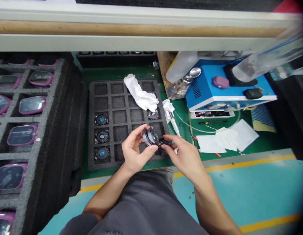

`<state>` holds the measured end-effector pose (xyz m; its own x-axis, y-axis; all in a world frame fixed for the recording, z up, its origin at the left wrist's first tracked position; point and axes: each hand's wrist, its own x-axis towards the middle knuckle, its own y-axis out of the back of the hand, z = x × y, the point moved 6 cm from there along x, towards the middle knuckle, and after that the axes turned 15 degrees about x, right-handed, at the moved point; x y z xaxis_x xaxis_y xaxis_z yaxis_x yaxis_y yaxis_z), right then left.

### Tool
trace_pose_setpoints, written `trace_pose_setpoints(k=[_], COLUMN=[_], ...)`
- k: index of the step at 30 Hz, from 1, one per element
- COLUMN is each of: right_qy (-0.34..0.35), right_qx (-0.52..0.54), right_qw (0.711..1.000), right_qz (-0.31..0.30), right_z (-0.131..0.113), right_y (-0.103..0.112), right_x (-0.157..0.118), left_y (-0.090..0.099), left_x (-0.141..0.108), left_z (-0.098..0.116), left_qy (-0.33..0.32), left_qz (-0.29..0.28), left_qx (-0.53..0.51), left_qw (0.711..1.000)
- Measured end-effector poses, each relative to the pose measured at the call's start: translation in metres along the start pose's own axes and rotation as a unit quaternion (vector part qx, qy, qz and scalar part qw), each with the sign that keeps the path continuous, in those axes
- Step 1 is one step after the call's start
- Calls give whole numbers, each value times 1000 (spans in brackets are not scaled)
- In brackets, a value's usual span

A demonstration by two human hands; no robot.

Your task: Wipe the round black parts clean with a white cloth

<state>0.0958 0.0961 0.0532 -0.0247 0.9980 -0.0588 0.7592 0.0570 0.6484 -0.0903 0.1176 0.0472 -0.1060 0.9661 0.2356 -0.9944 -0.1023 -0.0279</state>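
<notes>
My left hand (136, 150) has its thumb and fingers closed round a dark round watch-like part (149, 136), tilted on its side. My right hand (182, 151) pinches a second black round part (163, 147) just right of it, above the near right corner of a grey foam tray (91, 130). Three black round parts sit in the tray's left column, the nearest one (102, 153) at the front. Another round part (153, 114) lies at the tray's right side, partly under a crumpled white cloth (141, 93).
Stacked foam trays (36, 147) with purple-framed devices stand at the left. A syringe (174, 124), a blue machine (205, 81), a glass bottle (178, 87) and white papers (211, 143) are at the right. A shelf edge (117, 43) crosses above.
</notes>
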Motion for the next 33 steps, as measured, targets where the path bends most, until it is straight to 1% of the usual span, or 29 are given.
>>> trace_pose_setpoints(k=[6, 13, 16, 18, 20, 22, 24, 26, 29, 33], right_qy=[-1, 3, 10, 37, 88, 149, 202, 234, 244, 221], right_qx=[-27, -39, -31, 21, 105, 163, 177, 174, 180, 201], right_qw=[1000, 999, 999, 997, 988, 973, 961, 956, 953, 954], right_qz=[5, 11, 35, 58, 71, 70, 59, 39, 14, 10], right_z=[-2, -2, -5, -12, -26, -43, -60, -73, -81, -76], right_y=[2, 4, 9, 14, 18, 20, 19, 16, 11, 9], right_x=[-1, -1, 0, 0, 2, 3, 6, 8, 12, 11], left_y=[-2, -2, -3, -4, -7, -9, -11, -12, -12, -13], left_x=[1, 2, 3, 4, 5, 5, 6, 8, 10, 9], left_z=[0, -6, -9, -12, -15, -16, -15, -12, -7, -6], left_qy=[6, 50, 69, 93, 129, 165, 191, 200, 195, 190], left_qz=[-7, -21, -33, -43, -58, -76, -90, -93, -93, -101], left_qx=[-32, -55, -75, -103, -143, -178, -198, -212, -231, -237], left_qw=[999, 997, 994, 989, 980, 967, 957, 952, 949, 947])
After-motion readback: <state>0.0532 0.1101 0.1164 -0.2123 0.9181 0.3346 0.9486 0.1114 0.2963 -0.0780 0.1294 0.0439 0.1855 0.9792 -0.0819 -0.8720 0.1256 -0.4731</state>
